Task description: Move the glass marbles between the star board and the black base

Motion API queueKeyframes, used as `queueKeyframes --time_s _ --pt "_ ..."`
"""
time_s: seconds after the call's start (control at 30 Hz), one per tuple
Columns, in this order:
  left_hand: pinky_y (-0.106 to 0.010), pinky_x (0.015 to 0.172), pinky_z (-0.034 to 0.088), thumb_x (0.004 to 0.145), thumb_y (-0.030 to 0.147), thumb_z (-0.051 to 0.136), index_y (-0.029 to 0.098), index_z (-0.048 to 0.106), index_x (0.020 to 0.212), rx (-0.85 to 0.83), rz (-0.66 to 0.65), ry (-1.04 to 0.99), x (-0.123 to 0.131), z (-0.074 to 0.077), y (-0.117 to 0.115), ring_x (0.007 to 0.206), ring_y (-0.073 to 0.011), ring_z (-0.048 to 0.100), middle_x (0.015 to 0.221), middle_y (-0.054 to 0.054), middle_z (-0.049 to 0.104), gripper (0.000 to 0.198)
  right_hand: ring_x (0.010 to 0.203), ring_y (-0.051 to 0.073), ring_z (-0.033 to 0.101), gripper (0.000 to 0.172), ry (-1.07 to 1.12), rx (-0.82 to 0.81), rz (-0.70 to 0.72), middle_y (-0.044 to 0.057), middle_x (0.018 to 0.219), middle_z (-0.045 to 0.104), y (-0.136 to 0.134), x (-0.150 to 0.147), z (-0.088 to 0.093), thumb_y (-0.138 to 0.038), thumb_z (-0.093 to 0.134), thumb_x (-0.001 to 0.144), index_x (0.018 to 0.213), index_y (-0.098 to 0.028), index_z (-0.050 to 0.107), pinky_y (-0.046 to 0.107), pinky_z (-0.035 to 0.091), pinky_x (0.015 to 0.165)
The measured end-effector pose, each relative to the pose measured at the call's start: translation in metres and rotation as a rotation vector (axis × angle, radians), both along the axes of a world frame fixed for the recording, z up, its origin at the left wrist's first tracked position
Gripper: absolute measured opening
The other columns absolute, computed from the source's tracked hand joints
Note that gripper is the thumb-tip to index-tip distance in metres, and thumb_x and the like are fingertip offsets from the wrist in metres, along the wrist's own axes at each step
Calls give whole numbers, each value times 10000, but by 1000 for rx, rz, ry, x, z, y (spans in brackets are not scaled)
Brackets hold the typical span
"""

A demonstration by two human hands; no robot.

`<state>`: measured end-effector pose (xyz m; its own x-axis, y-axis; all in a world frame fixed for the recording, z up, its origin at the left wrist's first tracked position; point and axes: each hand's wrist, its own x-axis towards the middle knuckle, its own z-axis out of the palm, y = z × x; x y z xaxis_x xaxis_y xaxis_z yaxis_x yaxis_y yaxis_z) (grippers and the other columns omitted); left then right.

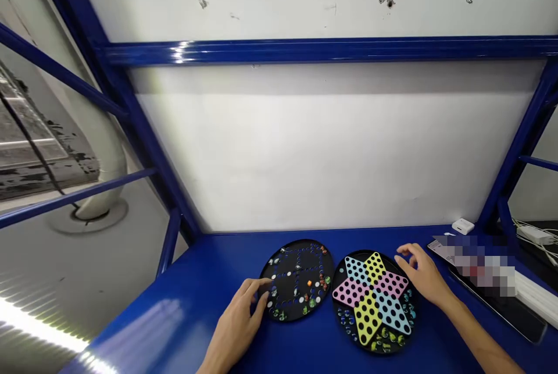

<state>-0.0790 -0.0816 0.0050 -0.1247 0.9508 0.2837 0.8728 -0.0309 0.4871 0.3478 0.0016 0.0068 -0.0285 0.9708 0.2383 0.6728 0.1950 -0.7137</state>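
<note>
blue-painted metal bench (174, 321) carries a round black perforated marble board (300, 263), stiff and light, best taken by its rim, holding small slippery glassy marbles (320, 281); the spread left hand (239, 319) lies at its edge, the loosely curled right hand (422, 275) just beside a black board with a pastel six-pointed star (372, 301), a blurred device (475, 260) beyond
</note>
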Motion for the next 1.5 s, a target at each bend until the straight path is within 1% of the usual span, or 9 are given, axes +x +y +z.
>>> queueKeyframes --time_s 0.13,0.3,0.47,0.6,0.8,1.0,1.3,1.4,1.5 --pt "-317 822 563 945 446 411 258 691 980 -22 -71 -103 -7 -7 -1 883 -205 675 971 -28 721 339 613 146 545 305 -5 -21 34 48 944 644 20 -11 -17 -468 516 859 958 -219 662 320 507 662" --pt "-322 814 575 939 454 398 259 688 974 -39 -36 -159 -11 -9 -2 876 -212 695 954 -23 749 351 612 152 522 267 -46 9 68 31 878 650 10 -12 -30 -456 528 870 930 -238 670 289 451 590" --pt "-335 833 569 945 417 361 241 670 1073 -60 -45 -172 -11 -5 0 913 -207 690 1035 -41 740 378 531 145 460 329 15 10 36 6 683 585 6 -9 -27 -479 525 873 946 -193 669 287 420 538" --pt "-342 879 536 951 394 359 246 673 1086 -68 -99 -95 -9 10 9 980 -212 669 1088 -39 725 373 523 153 475 331 42 -2 31 -10 605 559 6 -9 -27 -492 528 865 904 -195 669 288 424 536" --pt "-320 835 541 915 365 377 229 678 1118 -169 -156 4 -16 33 48 936 -212 677 1126 -42 720 388 516 136 479 305 62 -20 16 14 696 636 5 -7 -27 -481 524 875 874 -203 648 273 419 526" --pt "-319 963 489 840 177 384 215 657 1195 -273 -49 181 -27 29 82 1130 -229 629 1223 -56 676 450 537 145 497 285 34 18 21 23 705 634 7 -6 -31 -467 532 876 873 -207 648 275 441 542" --pt "-338 875 490 904 275 429 241 674 1143 -350 -87 289 -17 18 83 1036 -241 639 1080 -60 706 345 582 155 496 236 67 -17 14 20 746 623 5 -10 -29 -437 541 873 871 -218 628 291 428 586" --pt "-312 823 509 900 342 461 242 688 1074 -296 -89 174 -14 26 79 959 -230 664 1001 -48 728 303 572 147 477 247 165 0 -33 21 754 614 7 -14 -21 -439 550 863 855 -206 633 299 423 604" --pt "-317 809 527 914 402 465 230 695 1065 -129 -141 42 11 42 72 887 -218 667 964 -46 727 325 622 154 512 287 365 5 -83 32 799 629 9 -29 -6 -481 593 843 836 -199 648 296 426 629"
